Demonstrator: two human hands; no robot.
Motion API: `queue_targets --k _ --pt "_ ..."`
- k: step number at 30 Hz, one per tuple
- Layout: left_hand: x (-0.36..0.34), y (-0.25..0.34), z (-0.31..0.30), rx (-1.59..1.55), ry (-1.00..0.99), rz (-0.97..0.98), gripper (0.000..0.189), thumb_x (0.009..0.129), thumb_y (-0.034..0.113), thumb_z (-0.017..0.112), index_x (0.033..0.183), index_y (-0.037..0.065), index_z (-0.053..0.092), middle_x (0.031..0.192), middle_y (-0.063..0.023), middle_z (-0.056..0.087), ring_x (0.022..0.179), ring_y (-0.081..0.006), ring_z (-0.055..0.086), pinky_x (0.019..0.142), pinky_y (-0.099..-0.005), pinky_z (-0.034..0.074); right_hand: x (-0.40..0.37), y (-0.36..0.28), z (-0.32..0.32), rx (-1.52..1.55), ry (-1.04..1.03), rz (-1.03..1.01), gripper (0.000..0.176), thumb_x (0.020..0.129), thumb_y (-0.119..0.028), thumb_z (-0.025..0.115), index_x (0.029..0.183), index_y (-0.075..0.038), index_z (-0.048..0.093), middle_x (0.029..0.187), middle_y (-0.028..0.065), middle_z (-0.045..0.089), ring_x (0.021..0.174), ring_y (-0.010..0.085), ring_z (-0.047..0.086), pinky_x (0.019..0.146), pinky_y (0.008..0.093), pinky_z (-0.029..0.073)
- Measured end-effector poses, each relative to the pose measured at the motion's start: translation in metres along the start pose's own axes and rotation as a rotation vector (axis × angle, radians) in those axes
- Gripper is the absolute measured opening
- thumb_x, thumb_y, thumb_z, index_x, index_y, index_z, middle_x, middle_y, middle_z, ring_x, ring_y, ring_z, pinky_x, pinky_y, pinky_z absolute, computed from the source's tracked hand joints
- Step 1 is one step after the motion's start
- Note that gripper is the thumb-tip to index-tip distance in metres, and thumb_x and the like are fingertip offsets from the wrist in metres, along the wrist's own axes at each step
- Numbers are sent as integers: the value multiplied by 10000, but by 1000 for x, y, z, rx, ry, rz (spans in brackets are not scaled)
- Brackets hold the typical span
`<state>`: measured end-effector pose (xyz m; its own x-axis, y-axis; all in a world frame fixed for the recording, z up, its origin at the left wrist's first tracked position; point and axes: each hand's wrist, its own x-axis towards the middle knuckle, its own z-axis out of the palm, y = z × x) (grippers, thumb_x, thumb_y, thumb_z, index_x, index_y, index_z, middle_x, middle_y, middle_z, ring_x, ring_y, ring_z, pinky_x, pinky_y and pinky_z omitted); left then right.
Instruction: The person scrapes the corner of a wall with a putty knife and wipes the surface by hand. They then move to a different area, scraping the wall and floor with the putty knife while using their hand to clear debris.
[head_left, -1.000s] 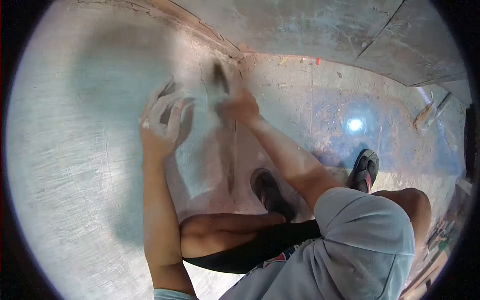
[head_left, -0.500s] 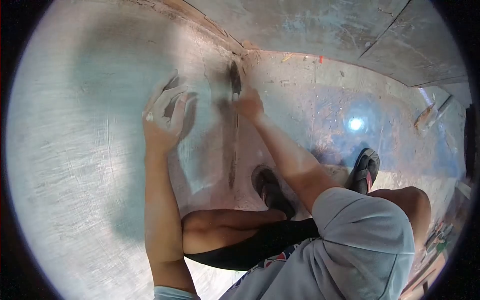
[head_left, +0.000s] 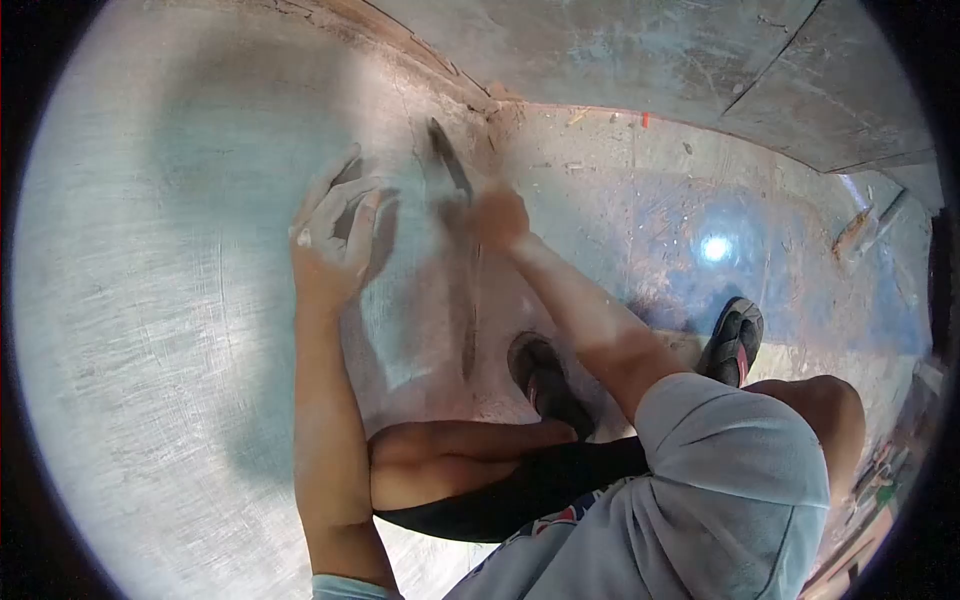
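My left hand [head_left: 335, 228], dusted pale, is beside the smooth grey-white wall [head_left: 130, 330], its fingers bent and apart with nothing visible in them. Whether the fingertips touch the wall is hard to tell. Closer to the corner, my right hand [head_left: 500, 217] is closed and blurred by motion. From it sticks out a dark flat-bladed tool [head_left: 450, 157], seen nearly edge-on against the wall. Its handle is hidden in my fist, so its exact kind does not show.
Below the wall runs the dusty floor [head_left: 590, 235], with a bright light spot and small debris. A grey panel [head_left: 640, 50] bounds the far side. My sandalled feet [head_left: 735, 335] rest on the floor. Scraps and pieces of wood [head_left: 860, 540] lie at lower right.
The dark tool in my right hand has swung from nearly upright to leaning left, its tip farther over the wall. My left hand has hardly moved.
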<state>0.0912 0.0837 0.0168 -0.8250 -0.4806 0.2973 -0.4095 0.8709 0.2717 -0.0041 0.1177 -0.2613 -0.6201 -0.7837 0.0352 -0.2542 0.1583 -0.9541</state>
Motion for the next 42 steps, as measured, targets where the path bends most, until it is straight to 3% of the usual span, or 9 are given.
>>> queue_targets --k 6,9,11,19,28,31,33,37,42 --pt "0 -2 1 -5 6 34 151 927 76 655 1040 -4 716 1250 -195 671 1148 -334 657 976 -401 508 -8 -50 -34 -44 54 -172 533 892 -402 612 1315 -77 616 921 260 683 880 448 661 784 503 537" --pt "-2 -1 -2 44 -18 -11 153 928 86 657 1036 -6 715 1255 -200 668 1157 -335 654 976 -401 508 -5 -15 -13 -268 -273 92 537 878 -301 606 1380 -120 553 1191 247 661 993 423 674 837 485 556" --pt "-2 -1 1 32 -13 -3 166 924 104 659 1035 -5 715 1257 -205 665 1145 -336 657 970 -400 510 -8 10 -15 22 -50 109 422 887 -286 584 1254 -81 616 1142 249 664 1028 413 659 866 511 540" --pt "2 0 3 76 -36 43 168 920 110 655 1035 4 717 1239 -210 670 1107 -355 670 948 -409 518 -1 59 -1 -133 -386 261 318 878 -273 594 989 -2 719 1129 236 668 1088 469 622 905 507 523" --pt "-5 -1 2 67 -29 6 155 924 104 659 1030 11 724 1236 -200 679 1124 -348 670 957 -411 518 5 54 -1 -199 -198 165 395 860 -313 620 925 73 675 899 294 680 918 479 660 839 539 522" --pt "6 0 3 37 -14 16 154 926 99 656 1032 7 720 1241 -201 676 1127 -345 668 956 -412 518 26 44 -6 -130 -19 129 398 839 -284 620 967 90 667 931 302 694 961 485 671 868 526 535" --pt "1 2 2 51 -27 20 158 928 100 653 1033 1 718 1248 -199 674 1136 -346 663 959 -413 516 19 31 -20 -139 -227 430 513 856 -343 666 1165 66 636 1068 265 673 1023 420 656 945 467 523" --pt "1 1 5 45 -29 3 151 927 97 654 1026 2 717 1246 -195 674 1135 -351 662 966 -417 509 11 -2 -32 -181 -89 17 498 873 -346 627 1143 73 633 1071 232 687 1012 391 671 855 470 555" --pt "-1 -1 3 23 -21 -7 148 923 94 662 1028 9 722 1243 -189 678 1145 -347 658 973 -417 506 7 -25 -32 -165 -170 82 493 805 -465 709 1067 -46 700 938 246 688 941 434 680 824 512 547"
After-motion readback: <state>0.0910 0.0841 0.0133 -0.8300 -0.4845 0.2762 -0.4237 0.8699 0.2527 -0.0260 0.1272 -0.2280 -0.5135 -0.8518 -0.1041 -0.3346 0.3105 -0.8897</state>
